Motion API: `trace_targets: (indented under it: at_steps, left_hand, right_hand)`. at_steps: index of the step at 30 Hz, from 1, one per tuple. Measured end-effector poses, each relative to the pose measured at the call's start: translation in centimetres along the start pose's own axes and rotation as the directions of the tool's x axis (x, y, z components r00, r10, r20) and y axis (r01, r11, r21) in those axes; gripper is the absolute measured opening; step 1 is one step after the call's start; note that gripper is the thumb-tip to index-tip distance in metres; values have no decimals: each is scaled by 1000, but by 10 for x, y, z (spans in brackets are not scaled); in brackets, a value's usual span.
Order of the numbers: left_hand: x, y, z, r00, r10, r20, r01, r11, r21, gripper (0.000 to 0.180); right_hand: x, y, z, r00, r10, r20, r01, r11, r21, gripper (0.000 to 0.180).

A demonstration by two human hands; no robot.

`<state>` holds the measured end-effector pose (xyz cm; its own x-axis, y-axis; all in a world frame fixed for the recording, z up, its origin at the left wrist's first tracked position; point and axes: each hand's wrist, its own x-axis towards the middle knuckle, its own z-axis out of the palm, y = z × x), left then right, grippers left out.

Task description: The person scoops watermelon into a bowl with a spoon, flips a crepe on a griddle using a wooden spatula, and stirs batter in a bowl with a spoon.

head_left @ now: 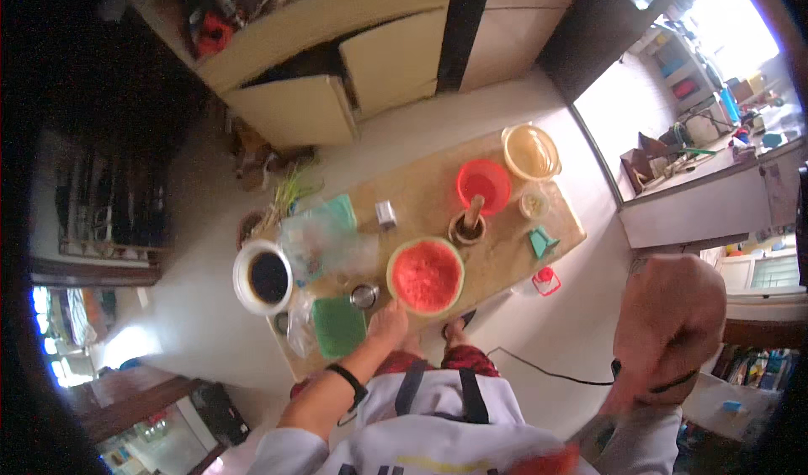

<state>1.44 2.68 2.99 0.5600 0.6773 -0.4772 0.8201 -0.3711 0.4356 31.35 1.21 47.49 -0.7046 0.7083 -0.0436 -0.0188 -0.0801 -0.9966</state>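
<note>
Bowl of chunky red food (425, 276) is set near the desk's (374, 191) front edge, its rim met by the left hand (389, 323); the right hand (671, 311) is raised, blurred. Whether either grip is clamped cannot be told.

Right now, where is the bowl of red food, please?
In the head view, the bowl sits centrally at the near edge of the table, right of the metal cup and beside the left hand.

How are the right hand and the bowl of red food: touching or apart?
Apart: the head view shows floor between the right hand and the bowl of red food.
</note>
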Motion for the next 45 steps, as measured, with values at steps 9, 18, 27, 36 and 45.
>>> trace_targets:
  at_steps: [9,18,27,36,45]
  left_hand:
    - [8,-18,17,997,-53,53,55,997,-52,35]
    - [9,-7,10,998,59,31,-61,997,46,31]
    - [0,1,6,987,-117,-106,107,990,-96,33]
    - [7,-28,30,991,36,-127,-43,998,-53,34]
    - [0,-8,9,995,15,97,-16,1000,10,35]
  right_hand:
    - [35,-35,30,988,-156,-15,157,981,112,15]
    - [31,-27,-19,942,-112,317,122,992,-13,27]
    - [10,17,-31,940,248,-236,-269,961,-58,14]
    - [11,246,-11,637,427,-642,-621,778,-99,13]
    - [-8,394,55,438,320,-840,-760,631,-156,10]
